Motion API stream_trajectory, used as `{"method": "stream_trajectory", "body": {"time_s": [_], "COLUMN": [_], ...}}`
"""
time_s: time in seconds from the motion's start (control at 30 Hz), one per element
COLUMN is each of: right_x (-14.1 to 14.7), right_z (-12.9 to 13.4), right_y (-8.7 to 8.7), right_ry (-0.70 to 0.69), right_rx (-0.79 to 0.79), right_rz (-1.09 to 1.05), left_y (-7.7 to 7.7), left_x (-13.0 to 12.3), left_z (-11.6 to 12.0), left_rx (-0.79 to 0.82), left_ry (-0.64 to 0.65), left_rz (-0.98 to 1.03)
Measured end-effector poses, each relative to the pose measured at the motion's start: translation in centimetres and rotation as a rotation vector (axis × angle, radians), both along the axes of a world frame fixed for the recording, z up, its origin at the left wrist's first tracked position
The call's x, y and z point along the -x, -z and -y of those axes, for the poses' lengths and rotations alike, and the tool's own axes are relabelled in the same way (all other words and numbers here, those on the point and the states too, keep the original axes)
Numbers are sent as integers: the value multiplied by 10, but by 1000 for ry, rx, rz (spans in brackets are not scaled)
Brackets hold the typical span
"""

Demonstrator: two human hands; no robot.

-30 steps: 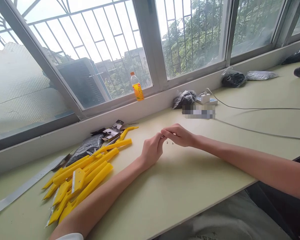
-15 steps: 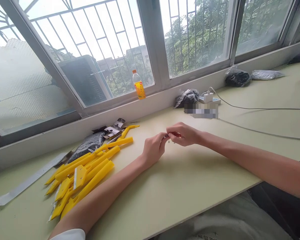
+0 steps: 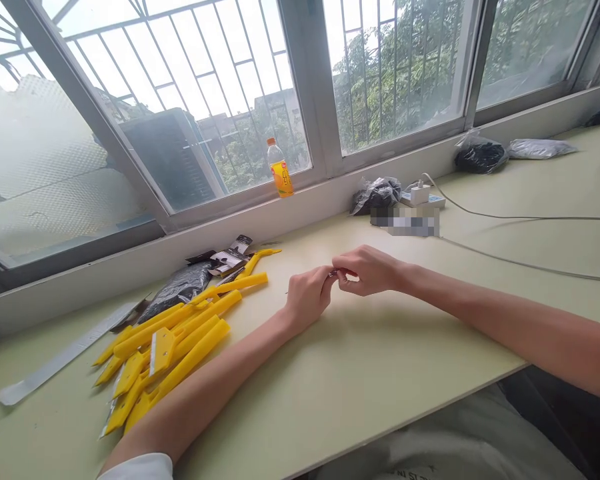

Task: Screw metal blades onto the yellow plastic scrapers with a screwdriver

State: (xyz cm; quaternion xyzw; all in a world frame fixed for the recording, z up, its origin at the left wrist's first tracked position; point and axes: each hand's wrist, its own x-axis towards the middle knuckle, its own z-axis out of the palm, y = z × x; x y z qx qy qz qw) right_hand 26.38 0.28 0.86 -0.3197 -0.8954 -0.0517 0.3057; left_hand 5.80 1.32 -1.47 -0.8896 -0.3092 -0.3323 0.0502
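My left hand [image 3: 307, 293] and my right hand [image 3: 367, 270] meet above the middle of the table, fingertips pinched together. Between them is a small dark, shiny piece [image 3: 334, 272], mostly covered by the fingers and too small to name. Both hands are closed around it. Left of my left hand lies a heap of yellow scrapers [image 3: 163, 351] with long handles and thin blades. One more yellow handle [image 3: 253, 263] points toward the window beside some black-and-white cards [image 3: 230, 259].
A black plastic bag [image 3: 177, 291] and a long pale strip [image 3: 70, 353] lie behind the scrapers. An orange drink bottle [image 3: 281, 177] stands on the window ledge. Bagged dark items [image 3: 377, 195], a white charger [image 3: 420, 193] and cables [image 3: 520, 258] occupy the back right. The table's front edge [image 3: 405, 421] runs near my body.
The hands stay together in nearly the same place, with the right fingers slightly shifted around the small piece. The whole view has moved slightly.
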Motion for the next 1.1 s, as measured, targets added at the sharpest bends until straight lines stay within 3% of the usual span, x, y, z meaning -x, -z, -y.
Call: {"method": "stream_trajectory", "body": {"time_s": [0.3,0.43,0.6,0.83,1.1], "right_x": [5,6,6,2,-2], "right_z": [-7,-7,-3,1,-2], "right_y": [14,16,10,-2,-5], "right_ry": [-51,-35,-36,-51,-112], "right_rx": [301,365,489,933,1147], "right_rz": [-219,-238,-290,-377,-462], "left_y": [1,1,1,1,0], "left_x": [2,2,2,0,-3], "left_z": [-1,-1,-1,2,5], "left_rx": [-24,-40,-66,-152,-262], "left_ry": [-26,-34,-59,-105,-115], "left_rz": [-61,-80,-117,-241,-315]}}
